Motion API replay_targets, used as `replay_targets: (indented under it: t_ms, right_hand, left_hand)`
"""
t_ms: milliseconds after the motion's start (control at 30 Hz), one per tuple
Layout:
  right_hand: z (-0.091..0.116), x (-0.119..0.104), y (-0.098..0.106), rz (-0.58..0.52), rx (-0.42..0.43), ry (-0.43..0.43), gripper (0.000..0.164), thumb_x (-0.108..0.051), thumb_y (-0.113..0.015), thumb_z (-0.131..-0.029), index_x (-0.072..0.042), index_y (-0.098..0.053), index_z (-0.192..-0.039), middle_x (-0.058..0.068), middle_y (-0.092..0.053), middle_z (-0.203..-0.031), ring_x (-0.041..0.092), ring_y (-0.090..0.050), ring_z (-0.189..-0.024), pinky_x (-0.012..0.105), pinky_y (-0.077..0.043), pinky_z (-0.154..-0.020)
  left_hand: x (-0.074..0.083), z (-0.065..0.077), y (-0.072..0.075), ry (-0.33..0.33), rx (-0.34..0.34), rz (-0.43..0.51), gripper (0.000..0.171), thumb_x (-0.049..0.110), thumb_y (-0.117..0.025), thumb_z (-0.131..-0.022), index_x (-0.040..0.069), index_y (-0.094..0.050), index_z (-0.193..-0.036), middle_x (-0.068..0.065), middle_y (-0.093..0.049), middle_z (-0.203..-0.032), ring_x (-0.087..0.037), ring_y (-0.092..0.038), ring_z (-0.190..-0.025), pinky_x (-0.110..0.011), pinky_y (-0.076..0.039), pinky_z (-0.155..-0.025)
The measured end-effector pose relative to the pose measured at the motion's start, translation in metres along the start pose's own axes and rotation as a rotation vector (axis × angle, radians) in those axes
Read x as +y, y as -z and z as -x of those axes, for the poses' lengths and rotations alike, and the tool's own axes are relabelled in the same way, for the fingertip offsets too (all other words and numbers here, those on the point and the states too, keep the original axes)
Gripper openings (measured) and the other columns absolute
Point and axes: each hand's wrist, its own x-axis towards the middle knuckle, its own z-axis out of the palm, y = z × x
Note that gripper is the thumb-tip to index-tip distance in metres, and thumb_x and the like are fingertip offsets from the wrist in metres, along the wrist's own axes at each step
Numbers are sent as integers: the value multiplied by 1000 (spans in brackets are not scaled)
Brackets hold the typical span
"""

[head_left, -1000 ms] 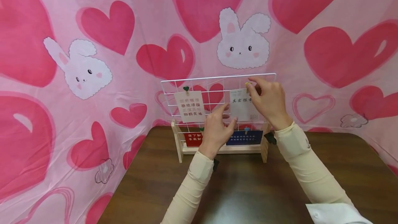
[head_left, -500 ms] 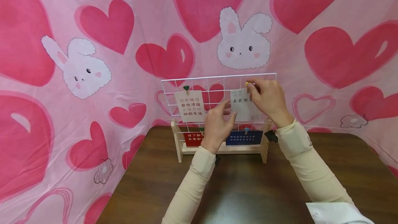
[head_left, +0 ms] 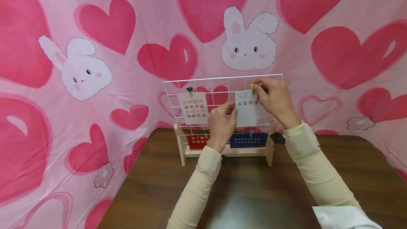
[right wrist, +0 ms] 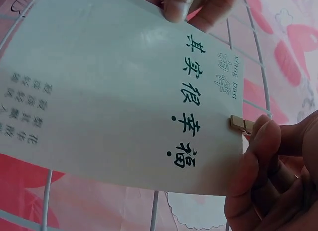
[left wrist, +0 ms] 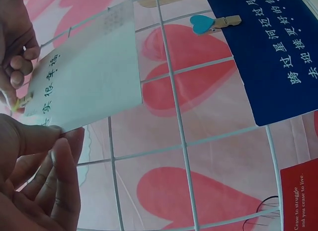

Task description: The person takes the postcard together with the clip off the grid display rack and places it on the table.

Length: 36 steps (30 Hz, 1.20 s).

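My right hand (head_left: pixel 275 100) pinches a small wooden clothespin (right wrist: pixel 239 123) with a yellow heart (head_left: pixel 252 86) at the top edge of a white card (head_left: pixel 246 114). Dark handwritten-style characters run across that card. Between thumb and fingers, my left hand (head_left: pixel 220 124) holds the card's left edge, as the left wrist view shows up close. In the right wrist view the clothespin's tip overlaps the card's upper edge, and its rear end is hidden by fingers. Behind the card stands a white wire grid (head_left: pixel 219 78).
A pale card (head_left: pixel 193 109) hangs at the grid's upper left from a green heart clothespin (head_left: pixel 189 89). Lower down hang a red card (head_left: pixel 198 142) and a blue card (left wrist: pixel 268 57) with a blue heart clothespin (left wrist: pixel 202 24). A wooden stand (head_left: pixel 222 153) supports the grid on the brown table (head_left: pixel 254 193).
My left thumb has moved from in front of the card's lower part to its left edge, which it now pinches. The right hand stays at the clothespin, almost unmoved.
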Motion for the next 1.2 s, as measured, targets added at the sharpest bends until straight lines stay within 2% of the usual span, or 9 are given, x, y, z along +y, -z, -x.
replay_targets:
  t_ms: [200, 400, 533, 633, 767, 933, 1200]
  right_hand:
    - [1, -2, 1, -52, -31, -31, 15, -11, -62, -104, -2, -74, -99, 16, -65, -68, 19, -56, -52, 22, -43, -48]
    - [2, -3, -1, -71, 3, -24, 16, -11, -62, -104, -3, -75, -99, 13, -63, -65, 13, -52, -50, 20, -41, -47]
    - [5, -5, 1, -104, 21, -53, 18, -13, -59, -106, -2, -72, -101, 13, -60, -65, 11, -50, -50, 19, -41, -47]
    - [6, -9, 4, -144, 27, -74, 20, -15, -55, -108, -2, -69, -105, 11, -58, -66, 10, -49, -49, 19, -40, -46]
    - [9, -13, 9, -201, 47, -59, 19, -13, -54, -108, 0, -68, -109, 9, -56, -65, 8, -45, -46, 18, -35, -43]
    - [20, -19, 13, -219, 63, -30, 16, -9, -56, -106, 0, -69, -111, 9, -57, -65, 7, -42, -50, 19, -32, -42]
    - [41, -23, 13, -220, 43, -42, 14, -6, -59, -104, -1, -69, -110, 7, -56, -63, 6, -43, -49, 19, -33, -43]
  left_hand:
    - [-1, 1, 2, 23, -10, 46, 22, 16, -73, -98, 10, -78, -119, -6, -82, -108, -19, -80, -94, -31, -63, -86]
    - [-5, 3, 3, 48, -12, 81, 19, 16, -73, -98, 8, -79, -114, -7, -82, -106, -19, -80, -92, -30, -63, -82]
    - [-7, 6, 5, 70, -27, 119, 18, 16, -73, -98, 8, -79, -113, -8, -82, -105, -19, -80, -92, -29, -64, -83]
    - [-7, 7, 9, 74, -39, 146, 17, 14, -72, -98, 7, -79, -113, -8, -82, -105, -20, -80, -92, -30, -64, -82]
    - [-6, 8, 16, 80, -64, 159, 17, 13, -73, -98, 6, -79, -112, -9, -82, -105, -20, -79, -90, -29, -64, -80]
    - [-6, 12, 23, 113, -107, 170, 16, 13, -72, -98, 7, -79, -112, -9, -81, -106, -21, -79, -88, -29, -64, -78]
    - [-8, 20, 32, 146, -153, 192, 15, 12, -73, -97, 7, -79, -110, -8, -81, -105, -21, -78, -88, -28, -61, -79]
